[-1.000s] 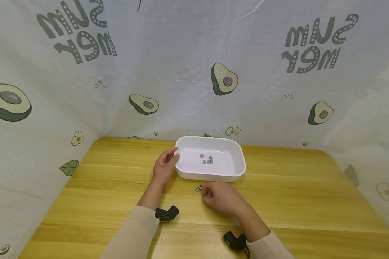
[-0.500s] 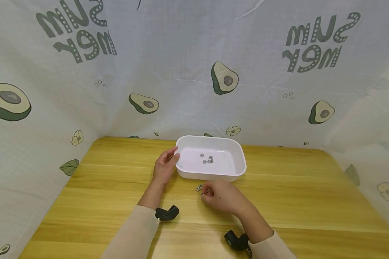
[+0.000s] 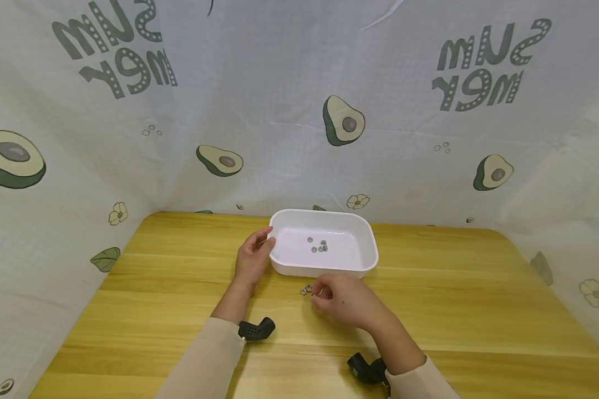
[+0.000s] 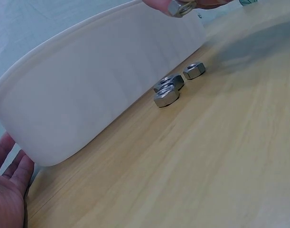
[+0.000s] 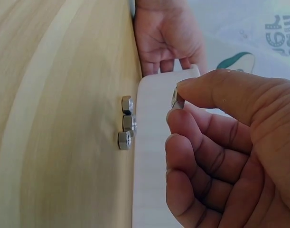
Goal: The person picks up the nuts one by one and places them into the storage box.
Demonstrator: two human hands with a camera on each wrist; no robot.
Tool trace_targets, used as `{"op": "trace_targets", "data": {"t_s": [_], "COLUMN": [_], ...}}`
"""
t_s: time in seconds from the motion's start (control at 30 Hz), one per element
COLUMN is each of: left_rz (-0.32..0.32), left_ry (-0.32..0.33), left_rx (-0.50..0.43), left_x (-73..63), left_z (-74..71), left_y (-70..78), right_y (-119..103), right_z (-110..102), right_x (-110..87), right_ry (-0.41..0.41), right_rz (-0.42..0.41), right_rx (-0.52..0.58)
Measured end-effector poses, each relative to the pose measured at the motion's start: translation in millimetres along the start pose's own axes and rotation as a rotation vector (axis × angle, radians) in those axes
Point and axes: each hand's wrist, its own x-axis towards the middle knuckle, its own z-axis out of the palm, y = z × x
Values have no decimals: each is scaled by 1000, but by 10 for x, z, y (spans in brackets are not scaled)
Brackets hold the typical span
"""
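Observation:
My right hand (image 3: pixel 346 299) pinches a metal hex nut (image 5: pixel 178 99) between thumb and forefinger, raised off the table near the tray's front wall. The other fingers are curled in. Below it, three loose nuts (image 4: pixel 166 96) lie close together on the wood beside the white tray (image 3: pixel 324 271); the head view shows only part of this group. Several more nuts (image 3: pixel 321 249) lie on the tray's floor. At the tray's left end, my left hand (image 3: pixel 252 260) touches the wall and rim with its fingers fairly straight, thumb apart from them.
The wooden table (image 3: pixel 454 299) extends to both sides of the tray. Behind it hangs a pale cloth (image 3: pixel 279 155) printed with avocados and lettering. A black wrist camera (image 3: pixel 257 329) sits on the left forearm, another black camera (image 3: pixel 366 369) on the right.
My right hand has lifted the pinched nut a little, up and toward the tray. The left hand stays at the tray's left end, and the tray has not moved.

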Motion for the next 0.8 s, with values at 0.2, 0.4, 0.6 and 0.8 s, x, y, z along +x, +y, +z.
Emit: {"op": "trace_targets", "data": {"t_s": [0.2, 0.4, 0.6, 0.8], "left_rz": [-3, -5, -3, -4], "left_ry": [4, 0, -8, -8], "left_rx": [2, -4, -3, 2], "left_x": [7, 11, -1, 2], "left_z": [-8, -15, -17, -5], "left_y": [-21, -24, -11, -10], "right_y": [-6, -4, -9, -5], "right_z": [-8, -12, -13, 14], "right_x": [5, 9, 11, 14], "right_ry": [5, 11, 11, 5], "right_rz": [3, -1, 2, 9], "right_rx": [-5, 2, -4, 10]}}
